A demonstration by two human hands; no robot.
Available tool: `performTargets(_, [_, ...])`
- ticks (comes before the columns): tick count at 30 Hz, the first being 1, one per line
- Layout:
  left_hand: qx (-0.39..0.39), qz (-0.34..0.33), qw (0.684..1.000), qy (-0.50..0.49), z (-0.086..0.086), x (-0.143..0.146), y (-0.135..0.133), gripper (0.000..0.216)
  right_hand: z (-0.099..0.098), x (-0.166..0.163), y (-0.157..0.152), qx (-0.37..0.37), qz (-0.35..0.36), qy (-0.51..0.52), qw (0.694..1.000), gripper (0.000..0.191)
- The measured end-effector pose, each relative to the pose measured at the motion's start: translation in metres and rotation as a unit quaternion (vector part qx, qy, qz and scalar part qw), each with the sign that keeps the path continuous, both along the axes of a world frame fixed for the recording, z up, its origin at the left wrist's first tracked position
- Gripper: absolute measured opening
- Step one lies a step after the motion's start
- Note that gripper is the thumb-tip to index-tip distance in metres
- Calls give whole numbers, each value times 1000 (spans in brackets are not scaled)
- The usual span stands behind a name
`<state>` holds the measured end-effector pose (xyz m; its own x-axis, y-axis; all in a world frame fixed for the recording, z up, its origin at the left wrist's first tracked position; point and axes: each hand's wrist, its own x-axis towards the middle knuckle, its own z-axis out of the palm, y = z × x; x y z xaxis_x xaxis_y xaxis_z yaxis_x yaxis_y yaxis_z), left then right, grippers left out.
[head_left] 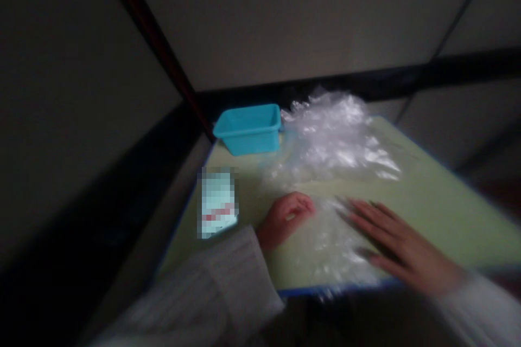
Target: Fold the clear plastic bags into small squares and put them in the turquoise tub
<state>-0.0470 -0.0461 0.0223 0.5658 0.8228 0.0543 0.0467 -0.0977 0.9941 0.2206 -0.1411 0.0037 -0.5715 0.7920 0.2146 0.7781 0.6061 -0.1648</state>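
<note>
A clear plastic bag (337, 244) lies near the front of the table, its lower end reaching the blue edge. At its upper left corner my left hand (287, 217) is closed, with the fingertips pinched on the plastic. My right hand (401, 244) is stretched out over the bag's right side, fingers straight and a little blurred. Whether its palm presses on the plastic I cannot tell. Farther back lies a crumpled pile of clear plastic bags (337, 130).
The table (439, 211) has a yellow-green top with a blue edge. A turquoise plastic basin (256, 141) stands at the back left. Nearer on the left lies a pale green item with a red stripe (218, 200), blurred out. A wall (309, 21) rises behind the table.
</note>
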Motion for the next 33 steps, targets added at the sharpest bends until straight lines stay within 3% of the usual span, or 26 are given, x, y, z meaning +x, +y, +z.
performTargets(8, [-125, -160, 977, -68, 3, -1, -8, 30, 0, -4, -6, -31, 91, 7, 995, 73])
performTargets(14, [-100, -241, 964, -55, -2, -3, -15, 37, -2, -9, -11, -33, 114, -6, 993, 86])
performTargets(20, [-84, -204, 974, -44, -4, -1, -17, 34, -2, -14, -16, -31, 83, -13, 996, 84])
performTargets(30, [-74, -79, 994, -1, -1, -8, 11, 24, -5, -12, -15, -13, 80, -59, 995, 83])
performTargets(33, [-78, -76, 994, -5, 2, -9, 11, 24, -6, -11, -15, -14, 81, -68, 994, 83])
